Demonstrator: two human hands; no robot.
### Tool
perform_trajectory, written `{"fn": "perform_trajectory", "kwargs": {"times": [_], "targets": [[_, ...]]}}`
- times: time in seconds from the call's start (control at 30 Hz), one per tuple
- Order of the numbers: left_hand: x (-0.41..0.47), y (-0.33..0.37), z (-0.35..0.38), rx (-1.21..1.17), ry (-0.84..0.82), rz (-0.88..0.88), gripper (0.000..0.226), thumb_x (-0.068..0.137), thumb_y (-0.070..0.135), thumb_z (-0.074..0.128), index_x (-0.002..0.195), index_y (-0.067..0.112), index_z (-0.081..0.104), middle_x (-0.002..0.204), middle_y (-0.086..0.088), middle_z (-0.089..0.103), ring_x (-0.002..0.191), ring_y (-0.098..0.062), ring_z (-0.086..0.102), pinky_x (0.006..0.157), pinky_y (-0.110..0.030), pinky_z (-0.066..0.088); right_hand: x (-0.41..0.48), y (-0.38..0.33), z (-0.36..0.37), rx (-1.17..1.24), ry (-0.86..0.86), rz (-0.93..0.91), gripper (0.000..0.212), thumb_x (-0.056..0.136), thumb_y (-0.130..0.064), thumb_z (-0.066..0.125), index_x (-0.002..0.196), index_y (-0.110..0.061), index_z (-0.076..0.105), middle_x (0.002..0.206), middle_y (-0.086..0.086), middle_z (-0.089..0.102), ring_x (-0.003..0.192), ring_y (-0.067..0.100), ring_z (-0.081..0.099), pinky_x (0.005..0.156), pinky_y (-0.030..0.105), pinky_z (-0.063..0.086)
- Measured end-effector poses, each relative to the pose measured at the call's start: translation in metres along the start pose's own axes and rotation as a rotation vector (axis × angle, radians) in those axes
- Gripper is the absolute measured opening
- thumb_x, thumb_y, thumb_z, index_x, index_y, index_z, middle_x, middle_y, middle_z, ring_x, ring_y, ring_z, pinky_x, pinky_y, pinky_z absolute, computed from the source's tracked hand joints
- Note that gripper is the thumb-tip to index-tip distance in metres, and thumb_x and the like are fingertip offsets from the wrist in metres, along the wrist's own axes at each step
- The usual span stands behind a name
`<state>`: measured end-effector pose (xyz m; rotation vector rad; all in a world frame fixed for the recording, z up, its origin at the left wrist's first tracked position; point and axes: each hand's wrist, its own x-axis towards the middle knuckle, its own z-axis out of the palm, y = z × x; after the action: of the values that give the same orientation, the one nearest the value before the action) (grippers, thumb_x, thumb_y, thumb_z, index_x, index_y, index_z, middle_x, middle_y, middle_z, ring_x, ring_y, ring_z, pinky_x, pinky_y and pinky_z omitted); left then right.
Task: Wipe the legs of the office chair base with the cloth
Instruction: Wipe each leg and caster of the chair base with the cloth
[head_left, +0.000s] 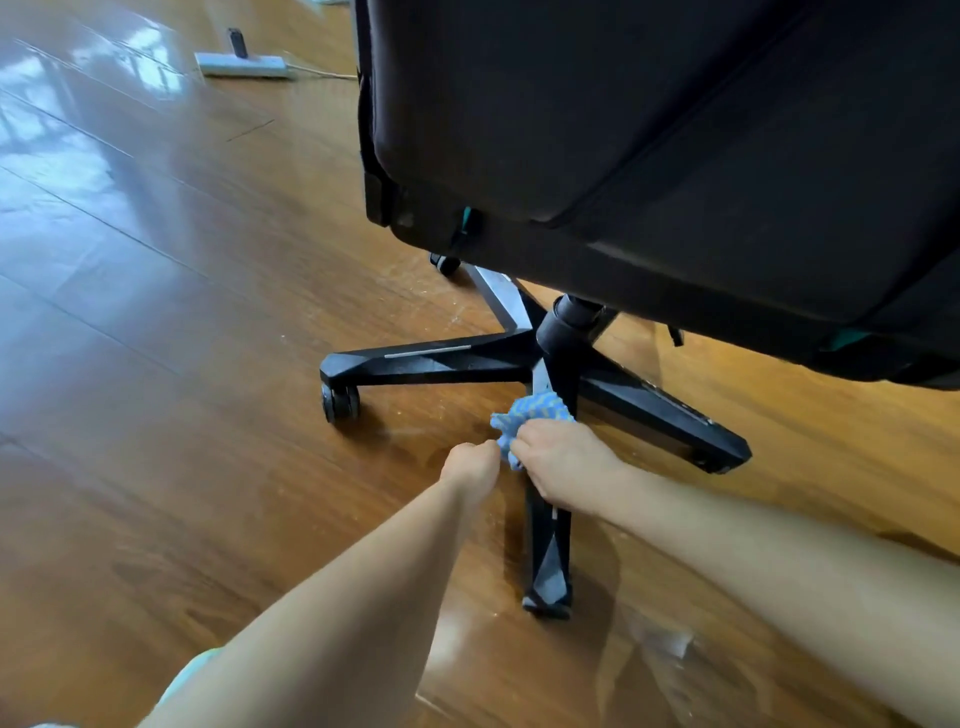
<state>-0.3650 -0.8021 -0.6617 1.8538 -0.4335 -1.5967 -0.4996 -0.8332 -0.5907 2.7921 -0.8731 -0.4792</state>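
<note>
Just beside the hub (563, 332), the right grip (561, 462) clamped the soft, limp-looking cloth (537, 408) on a rigid leg (548, 551); whether the left grip (470, 462) pinched it was unclear.

1. I have a single view, from the camera worn on my head. It looks forward and steeply down along both forearms.
2. My left hand (470, 465) and right hand (563, 467) meet at the cloth (530, 415) just below mid-frame, close to the lens.
3. Just beyond my hands is the chair base (431, 358). The chair's black upper part (649, 130) looms above them, filling the top right.
4. Left of my hands, the wide lens takes in the wooden floor (156, 286) out to a white power strip (241, 65) far beyond.
</note>
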Motion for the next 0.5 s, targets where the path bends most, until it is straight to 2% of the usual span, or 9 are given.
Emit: {"fn": "perform_trajectory", "kwargs": {"times": [0.07, 0.13, 0.17, 0.23, 0.3, 0.37, 0.43, 0.5], "targets": [[-0.002, -0.006, -0.001, 0.008, 0.011, 0.007, 0.019, 0.093, 0.019, 0.048, 0.092, 0.007, 0.063, 0.075, -0.006, 0.058, 0.069, -0.026, 0.052, 0.066, -0.029, 0.042, 0.010, 0.009, -0.009, -0.077, -0.037, 0.016, 0.020, 0.098, -0.017, 0.050, 0.112, -0.016, 0.065, 0.114, 0.003, 0.064, 0.111, 0.024, 0.059, 0.081, 0.036, 0.048], [-0.006, -0.012, -0.003, 0.037, 0.013, -0.003, 0.016, 0.088, 0.024, 0.050, 0.089, 0.010, 0.058, 0.072, -0.005, 0.056, 0.058, -0.021, 0.047, 0.055, -0.025, 0.036, 0.028, 0.011, -0.016, -0.133, -0.099, 0.079, 0.024, 0.098, -0.019, 0.052, 0.117, -0.016, 0.066, 0.119, 0.003, 0.065, 0.114, 0.023, 0.059, 0.086, 0.035, 0.050], [-0.008, -0.014, -0.003, 0.042, 0.005, 0.001, 0.017, 0.083, 0.027, 0.052, 0.086, 0.011, 0.057, 0.070, -0.005, 0.054, 0.056, -0.021, 0.044, 0.055, -0.025, 0.034, 0.038, 0.010, -0.018, -0.162, -0.139, 0.104, 0.025, 0.097, -0.021, 0.053, 0.118, -0.016, 0.067, 0.120, 0.003, 0.066, 0.115, 0.023, 0.059, 0.089, 0.035, 0.052], [-0.011, -0.017, -0.003, 0.030, -0.011, 0.002, 0.016, 0.078, 0.026, 0.053, 0.082, 0.011, 0.058, 0.068, -0.006, 0.053, 0.057, -0.022, 0.042, 0.058, -0.027, 0.033, 0.053, 0.006, -0.022, -0.248, -0.219, 0.117, 0.028, 0.099, -0.023, 0.050, 0.119, -0.017, 0.069, 0.121, 0.003, 0.068, 0.116, 0.023, 0.060, 0.096, 0.036, 0.050], [-0.013, -0.017, -0.004, 0.027, -0.005, 0.002, 0.013, 0.084, 0.017, 0.054, 0.087, 0.008, 0.062, 0.073, -0.008, 0.057, 0.063, -0.024, 0.048, 0.063, -0.028, 0.038, 0.062, 0.000, -0.026, -0.343, -0.245, 0.115, 0.029, 0.101, -0.023, 0.047, 0.119, -0.018, 0.069, 0.122, 0.002, 0.069, 0.116, 0.023, 0.060, 0.098, 0.034, 0.045], [-0.011, -0.016, -0.004, 0.052, 0.002, 0.020, 0.022, 0.087, 0.013, 0.051, 0.100, 0.005, 0.068, 0.086, -0.011, 0.066, 0.075, -0.029, 0.059, 0.071, -0.031, 0.045, 0.059, -0.012, -0.027, -0.416, -0.302, 0.088, 0.026, 0.101, -0.020, 0.049, 0.116, -0.019, 0.070, 0.120, 0.003, 0.070, 0.115, 0.024, 0.061, 0.096, 0.035, 0.043], [-0.009, -0.011, -0.005, 0.090, 0.020, 0.033, 0.032, 0.088, 0.009, 0.049, 0.111, 0.003, 0.070, 0.102, -0.016, 0.073, 0.087, -0.033, 0.066, 0.078, -0.032, 0.050, 0.048, -0.026, -0.020, -0.432, -0.377, 0.011, 0.019, 0.099, -0.016, 0.055, 0.110, -0.018, 0.070, 0.117, 0.004, 0.071, 0.112, 0.025, 0.064, 0.088, 0.036, 0.042], [-0.010, -0.003, -0.008, 0.125, 0.041, 0.059, 0.031, 0.087, 0.006, 0.049, 0.109, 0.004, 0.072, 0.103, -0.016, 0.075, 0.084, -0.030, 0.066, 0.077, -0.031, 0.052, 0.036, -0.034, -0.015, -0.404, -0.399, -0.036, 0.020, 0.098, -0.013, 0.054, 0.111, -0.017, 0.070, 0.117, 0.006, 0.071, 0.111, 0.027, 0.065, 0.086, 0.035, 0.044]]}}
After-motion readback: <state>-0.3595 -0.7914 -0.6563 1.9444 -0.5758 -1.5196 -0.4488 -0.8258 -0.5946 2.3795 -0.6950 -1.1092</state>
